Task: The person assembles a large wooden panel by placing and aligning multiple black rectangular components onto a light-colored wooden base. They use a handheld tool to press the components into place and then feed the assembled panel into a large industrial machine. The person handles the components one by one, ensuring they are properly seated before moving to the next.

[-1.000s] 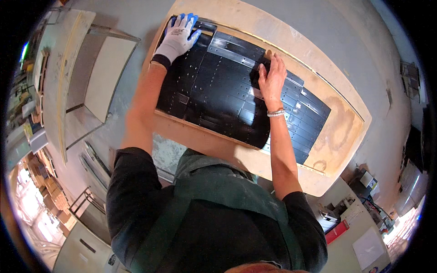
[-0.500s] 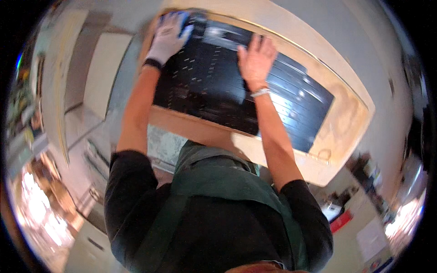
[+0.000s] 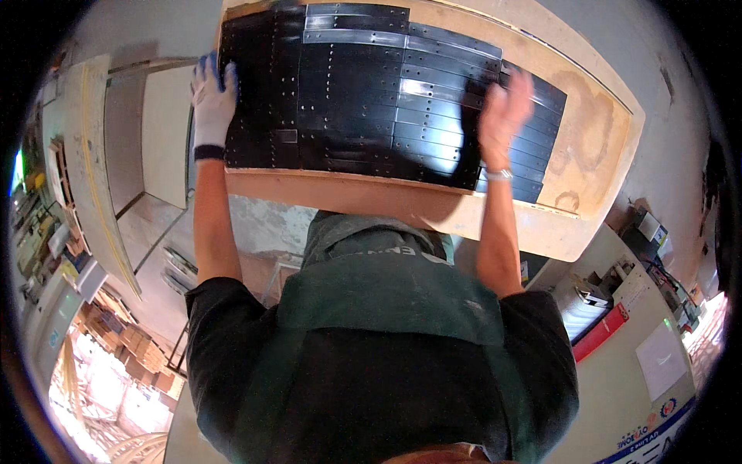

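Note:
Black strips [image 3: 352, 100] with small punched holes lie side by side, some overlapping, across a pale wooden board [image 3: 595, 147]. At the strips' left end is my left hand [image 3: 212, 104], in a light glove with blue fingertips. Its fingers are stretched and it holds nothing; whether it touches the edge I cannot tell. Over the right part of the strips is my bare right hand [image 3: 505, 116], smeared by motion, fingers extended and a bracelet on its wrist. Nothing shows in it, and contact with the strips cannot be made out.
A pale panel [image 3: 165, 135] and a long board [image 3: 97, 170] stand at the left. To the lower right, a red object [image 3: 604, 332] and a silvery roll [image 3: 581, 309] lie on a light surface. Cardboard boxes [image 3: 139, 348] are stacked at the lower left.
My left hand has come off the strips' upper left to their left end. My right hand has shifted right. The strips and board appear turned closer to level in view.

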The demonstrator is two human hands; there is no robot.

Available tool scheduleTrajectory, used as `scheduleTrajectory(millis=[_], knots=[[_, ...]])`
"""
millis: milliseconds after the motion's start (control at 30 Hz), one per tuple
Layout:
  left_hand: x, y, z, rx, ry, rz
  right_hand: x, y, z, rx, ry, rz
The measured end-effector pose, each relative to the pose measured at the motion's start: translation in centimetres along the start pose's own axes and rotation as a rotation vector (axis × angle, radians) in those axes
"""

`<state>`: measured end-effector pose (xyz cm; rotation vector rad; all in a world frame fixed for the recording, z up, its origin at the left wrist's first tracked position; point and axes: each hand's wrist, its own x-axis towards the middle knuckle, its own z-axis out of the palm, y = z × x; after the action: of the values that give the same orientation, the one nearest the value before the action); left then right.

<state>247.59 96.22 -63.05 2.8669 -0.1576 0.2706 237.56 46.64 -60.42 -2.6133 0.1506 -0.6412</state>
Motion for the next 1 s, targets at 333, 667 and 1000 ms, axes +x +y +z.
scheduleTrajectory(millis=[333,667,1000], knots=[[-14.6,3.5,-4.3,-0.189,-0.265,-0.447,-16.8,10.1,-12.3,-0.309,-0.011,0.610],[-15.4,3.1,-2.6,-0.033,-0.283,-0.502,-13.8,7.7,-13.3,-0.411,-0.129,0.785],[-15.4,3.5,-2.3,-0.032,-0.261,-0.506,-10.6,8.2,-10.5,-0.474,-0.042,0.649]])
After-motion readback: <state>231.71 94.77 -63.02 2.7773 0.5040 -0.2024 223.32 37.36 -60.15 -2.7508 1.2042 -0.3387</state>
